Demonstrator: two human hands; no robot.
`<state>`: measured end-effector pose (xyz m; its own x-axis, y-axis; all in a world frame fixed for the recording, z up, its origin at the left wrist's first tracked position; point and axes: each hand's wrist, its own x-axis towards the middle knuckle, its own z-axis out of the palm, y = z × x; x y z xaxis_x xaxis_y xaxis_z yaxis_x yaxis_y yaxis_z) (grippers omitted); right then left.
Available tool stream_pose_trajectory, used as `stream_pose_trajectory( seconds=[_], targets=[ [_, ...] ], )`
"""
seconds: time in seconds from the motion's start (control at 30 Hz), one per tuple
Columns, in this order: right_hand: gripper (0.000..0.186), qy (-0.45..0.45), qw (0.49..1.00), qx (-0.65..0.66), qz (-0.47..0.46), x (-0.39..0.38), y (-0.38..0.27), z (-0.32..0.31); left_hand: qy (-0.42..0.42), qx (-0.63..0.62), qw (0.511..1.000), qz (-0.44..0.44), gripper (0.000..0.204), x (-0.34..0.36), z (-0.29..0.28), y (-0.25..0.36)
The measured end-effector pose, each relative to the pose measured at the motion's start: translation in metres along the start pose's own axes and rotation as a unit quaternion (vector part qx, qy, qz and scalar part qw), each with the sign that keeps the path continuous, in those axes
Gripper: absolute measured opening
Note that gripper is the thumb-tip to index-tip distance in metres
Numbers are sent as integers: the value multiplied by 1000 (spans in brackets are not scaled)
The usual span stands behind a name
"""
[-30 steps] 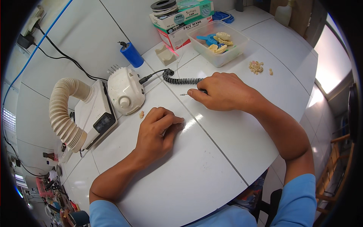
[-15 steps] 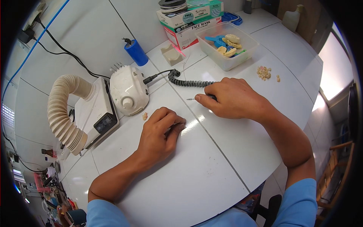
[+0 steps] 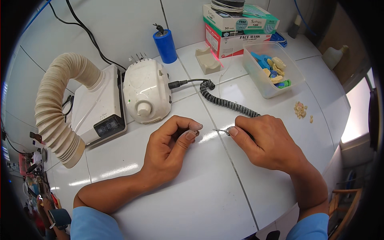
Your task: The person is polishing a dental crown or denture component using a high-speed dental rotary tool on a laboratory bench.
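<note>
Over a glossy white tiled tabletop, at the person's eleven o'clock, a left hand is holding thumb and forefinger nearly together; whether anything small is sitting between them, one cannot tell. At one o'clock, the right hand is gripping a slim dark rotary handpiece with a metal nose, its bit pointing toward nine, touching nothing, so no cutting appears to be under way. Behind, a black coiled cable is running toward a rounded white plastic control unit at eleven. Farther out at one, small cream tooth-like pieces are lying heaped; how many are finished or remaining isn't showing.
</note>
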<state>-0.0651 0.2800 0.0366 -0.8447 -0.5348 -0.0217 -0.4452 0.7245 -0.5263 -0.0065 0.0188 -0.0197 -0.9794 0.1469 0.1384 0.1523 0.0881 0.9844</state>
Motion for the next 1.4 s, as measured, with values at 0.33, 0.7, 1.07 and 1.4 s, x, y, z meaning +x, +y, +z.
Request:
stream_pose_trajectory(
  seconds=[0.33,0.7,1.07,1.4],
  targets=[
    [44,1,999,-31,-31,-4,-5,5,-20,-56,994,-94,16,1,3,8],
    [45,-10,998,-39,-41,-5,-3,6,-46,-1,996,-81,18,0,4,7],
    [43,-19,997,-46,-57,-5,-5,6,-57,97,992,-53,15,0,2,10],
    [42,-34,996,-49,-60,-5,-7,4,-63,110,991,-33,15,-1,1,9]
  ],
)
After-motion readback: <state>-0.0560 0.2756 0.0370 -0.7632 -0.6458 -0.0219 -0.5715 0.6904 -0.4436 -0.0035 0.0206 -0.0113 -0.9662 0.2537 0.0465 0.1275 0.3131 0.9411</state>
